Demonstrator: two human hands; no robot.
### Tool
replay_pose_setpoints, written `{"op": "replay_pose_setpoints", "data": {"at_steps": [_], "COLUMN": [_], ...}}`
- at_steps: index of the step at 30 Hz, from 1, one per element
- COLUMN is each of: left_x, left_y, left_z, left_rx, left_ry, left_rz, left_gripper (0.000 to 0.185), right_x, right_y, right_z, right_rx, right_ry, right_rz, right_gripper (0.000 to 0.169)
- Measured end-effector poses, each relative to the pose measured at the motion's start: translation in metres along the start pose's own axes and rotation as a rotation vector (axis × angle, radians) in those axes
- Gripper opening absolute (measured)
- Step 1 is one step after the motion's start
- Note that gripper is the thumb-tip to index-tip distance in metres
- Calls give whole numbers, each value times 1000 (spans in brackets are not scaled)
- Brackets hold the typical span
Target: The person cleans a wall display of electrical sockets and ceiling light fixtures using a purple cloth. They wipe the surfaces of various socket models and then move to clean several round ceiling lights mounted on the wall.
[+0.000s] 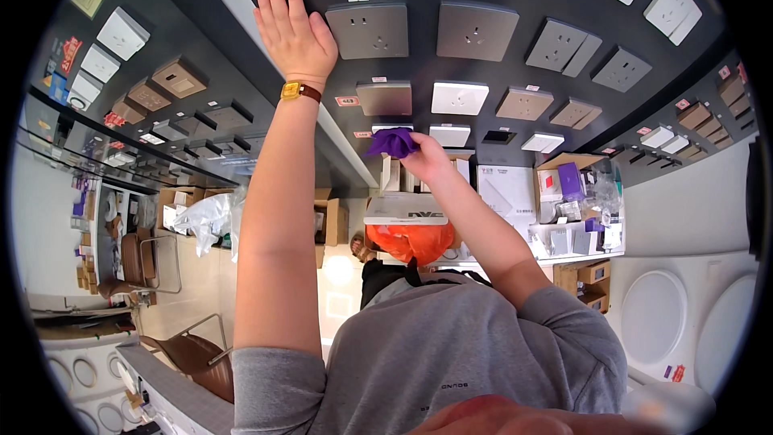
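My left hand [296,39] lies palm down, fingers stretched, against the edge of a dark display panel [423,69]; its thumb is beside a large grey wall socket [368,30]. A gold watch [291,90] on a brown strap is on that wrist. Lower down, my right hand [426,154] grips a bunched purple cloth [392,142] against a white switch plate that it partly covers. Just above the cloth is a bronze-coloured plate [384,99]. To the right sit a white socket [460,98] and a second white plate [450,135].
An open carton [546,163] with packaged parts stands on a white counter at right. Small boxes fill a carton below my right hand, above an orange plastic bag [410,241]. Another socket-covered panel is at left, with brown chairs [193,356] behind. The right panel has a square cutout [499,137].
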State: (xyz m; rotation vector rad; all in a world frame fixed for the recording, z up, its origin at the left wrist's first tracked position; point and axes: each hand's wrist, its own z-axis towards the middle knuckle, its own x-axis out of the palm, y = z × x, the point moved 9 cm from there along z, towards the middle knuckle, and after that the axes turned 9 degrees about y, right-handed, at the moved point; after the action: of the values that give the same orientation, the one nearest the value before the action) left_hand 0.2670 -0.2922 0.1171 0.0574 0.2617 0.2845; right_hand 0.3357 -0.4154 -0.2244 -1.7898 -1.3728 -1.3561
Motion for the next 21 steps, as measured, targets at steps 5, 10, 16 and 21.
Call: {"op": "replay_pose_setpoints", "data": {"at_steps": [5,10,16,21], "left_x": [0,-1,4,5], "left_y": [0,-1,0,-1], "left_z": [1,0,0,-1], "left_rx": [-5,-7,-25,-23], "left_ry": [19,13,28,71], "left_rz": [12,-2,-29,-60], "left_gripper": [58,58,60,59], "right_x": [22,87,59,57], "right_y": [-2,-4,-13,-17], "right_z": [-23,-67,-43,-47], "right_rx": [-262,-959,-954,-968], "right_ry": [186,462,457,391], "right_rz": [-900,-2281,-2899,-2870], "right_gripper": [41,58,60,61]}}
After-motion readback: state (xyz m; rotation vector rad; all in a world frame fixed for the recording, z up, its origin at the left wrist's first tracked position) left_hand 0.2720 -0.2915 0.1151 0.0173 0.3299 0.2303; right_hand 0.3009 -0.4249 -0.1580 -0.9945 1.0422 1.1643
